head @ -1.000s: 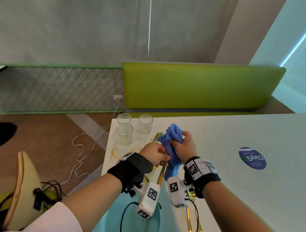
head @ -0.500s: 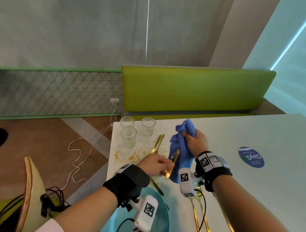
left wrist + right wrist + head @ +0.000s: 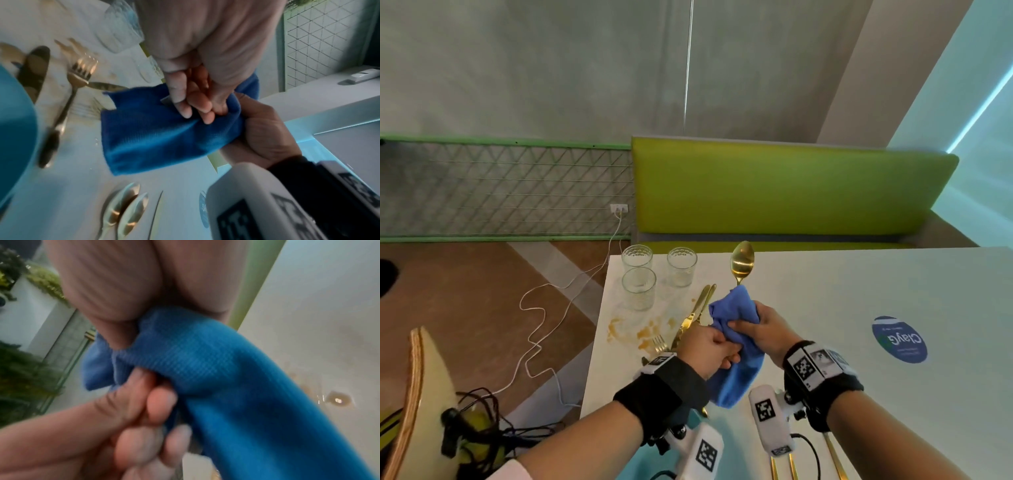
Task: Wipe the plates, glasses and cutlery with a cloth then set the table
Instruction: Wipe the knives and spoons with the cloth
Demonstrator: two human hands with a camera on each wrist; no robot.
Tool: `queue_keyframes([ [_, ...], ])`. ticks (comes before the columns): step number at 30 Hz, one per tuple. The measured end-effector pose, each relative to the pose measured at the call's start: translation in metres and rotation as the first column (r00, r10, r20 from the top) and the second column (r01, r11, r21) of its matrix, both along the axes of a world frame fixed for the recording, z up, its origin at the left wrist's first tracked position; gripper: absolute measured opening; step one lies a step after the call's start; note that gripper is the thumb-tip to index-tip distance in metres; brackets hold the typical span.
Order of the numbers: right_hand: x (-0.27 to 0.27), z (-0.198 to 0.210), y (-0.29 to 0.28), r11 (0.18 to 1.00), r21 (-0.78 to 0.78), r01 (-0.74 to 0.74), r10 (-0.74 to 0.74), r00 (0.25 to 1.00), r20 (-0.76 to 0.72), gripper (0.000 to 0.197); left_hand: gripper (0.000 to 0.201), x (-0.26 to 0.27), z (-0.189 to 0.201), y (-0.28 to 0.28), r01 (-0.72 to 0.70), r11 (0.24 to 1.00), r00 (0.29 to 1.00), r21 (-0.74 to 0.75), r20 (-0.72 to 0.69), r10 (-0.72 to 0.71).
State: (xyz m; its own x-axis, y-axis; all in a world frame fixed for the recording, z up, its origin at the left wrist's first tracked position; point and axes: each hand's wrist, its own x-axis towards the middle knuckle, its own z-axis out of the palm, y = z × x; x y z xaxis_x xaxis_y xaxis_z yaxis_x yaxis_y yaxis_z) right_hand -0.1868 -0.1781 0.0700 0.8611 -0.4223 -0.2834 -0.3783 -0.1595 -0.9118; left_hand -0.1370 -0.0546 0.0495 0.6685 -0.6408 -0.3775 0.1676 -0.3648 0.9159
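Spoon (image 3: 742,261) now protrudes above the cloth (image 3: 736,318); sticker (image 3: 899,339) reads mirrored "ClayG".

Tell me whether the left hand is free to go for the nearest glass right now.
Probably not yet. The left hand grips the gold spoon's handle inside the blue cloth. The way to the nearest glass looks open once it lets go.

Blue cloth (image 3: 216,369) bunched under the right hand (image 3: 127,285); left hand fingers (image 3: 160,404) curl against it

Head camera looks forward and down over the counter (image 3: 825,308); both wrist cameras — close-up — share the blue cloth (image 3: 160,129).
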Motion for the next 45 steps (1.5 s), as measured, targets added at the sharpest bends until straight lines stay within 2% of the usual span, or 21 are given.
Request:
queue_keyframes([
  [3,-0.003,0.004,-0.02,0.994,-0.106,0.024,-0.026,1.0,-0.017,0.014,0.025,-0.008,0.012,-0.018,0.044,0.998,0.986,-0.051,-0.157,-0.051],
  [5,-0.007,0.007,-0.035,0.99,-0.102,0.097,-0.098,0.995,-0.008,0.011,0.02,-0.003,0.015,-0.024,0.09,0.996,0.986,0.007,-0.145,-0.088],
  [7,-0.013,0.009,-0.052,0.987,-0.123,0.105,-0.105,0.994,0.001,0.007,0.01,0.007,0.023,-0.029,0.001,0.999,0.996,0.042,-0.085,0.002],
  [10,-0.022,0.011,-0.059,0.984,-0.177,0.024,-0.023,1.0,0.005,0.008,0.018,0.015,0.035,-0.046,-0.207,0.978,0.976,-0.005,-0.069,0.206],
  [14,-0.028,0.008,-0.056,0.989,-0.109,-0.099,0.102,0.995,0.02,0.02,0.019,0.003,0.047,-0.071,-0.251,0.966,0.957,-0.06,-0.167,0.238],
  [17,-0.035,0.001,-0.06,0.984,-0.021,-0.178,0.178,0.983,0.033,0.012,0.029,-0.002,0.04,-0.078,-0.214,0.976,0.969,-0.035,-0.131,0.208],
  [21,-0.037,-0.01,-0.061,0.978,0.004,-0.207,0.207,0.978,0.023,0.006,0.028,-0.002,0.033,-0.085,-0.307,0.952,0.945,-0.014,-0.121,0.303],
  [24,-0.036,-0.012,-0.061,0.982,-0.044,-0.185,0.183,0.982,-0.035,0.01,0.025,0.001,0.029,-0.088,-0.382,0.923,0.918,-0.046,-0.139,0.372],
  [28,-0.043,-0.014,-0.062,0.957,-0.11,-0.268,0.25,0.956,-0.153,0.018,0.008,0.014,0.036,-0.082,-0.451,0.89,0.879,-0.064,-0.206,0.43],
  [30,-0.047,-0.013,-0.069,0.943,-0.162,-0.29,0.254,0.944,-0.21,0.021,0.017,0.027,0.042,-0.077,-0.505,0.857,0.843,-0.105,-0.272,0.464],
  [31,-0.048,-0.011,-0.073,0.957,-0.163,-0.238,0.206,0.959,-0.193,0.021,0.018,0.033,0.046,-0.073,-0.527,0.842,0.828,-0.113,-0.289,0.48],
  [33,-0.046,-0.005,-0.084,0.998,-0.067,0.005,-0.009,0.998,-0.06,0.017,0.012,0.039,0.052,-0.065,-0.49,0.867,0.854,-0.091,-0.251,0.456],
  [35,-0.034,0.011,-0.089,0.98,0.101,0.17,-0.178,0.981,0.076,0.008,0.008,0.033,0.056,-0.06,-0.355,0.934,0.925,-0.047,-0.163,0.343],
  [38,-0.006,0.03,-0.083,0.967,0.193,0.164,-0.191,0.973,0.133,0.017,0.021,0.016,0.054,-0.063,-0.14,0.99,0.988,-0.014,-0.071,0.138],
  [41,0.011,0.032,-0.069,0.998,-0.014,0.061,-0.059,0.993,0.097,0.021,0.023,0.003,0.055,-0.068,-0.002,0.999,0.998,0.054,0.066,-0.001],
  [43,0.013,0.026,-0.065,0.991,-0.112,0.073,-0.068,0.996,0.054,0.033,0.016,-0.001,0.057,-0.065,0.039,0.99,0.981,0.139,0.183,-0.064],
  [45,0.014,0.023,-0.064,0.979,-0.169,0.112,-0.111,0.994,0.01,0.027,0.017,-0.003,0.054,-0.059,0.066,0.987,0.975,0.145,0.202,-0.095],
])
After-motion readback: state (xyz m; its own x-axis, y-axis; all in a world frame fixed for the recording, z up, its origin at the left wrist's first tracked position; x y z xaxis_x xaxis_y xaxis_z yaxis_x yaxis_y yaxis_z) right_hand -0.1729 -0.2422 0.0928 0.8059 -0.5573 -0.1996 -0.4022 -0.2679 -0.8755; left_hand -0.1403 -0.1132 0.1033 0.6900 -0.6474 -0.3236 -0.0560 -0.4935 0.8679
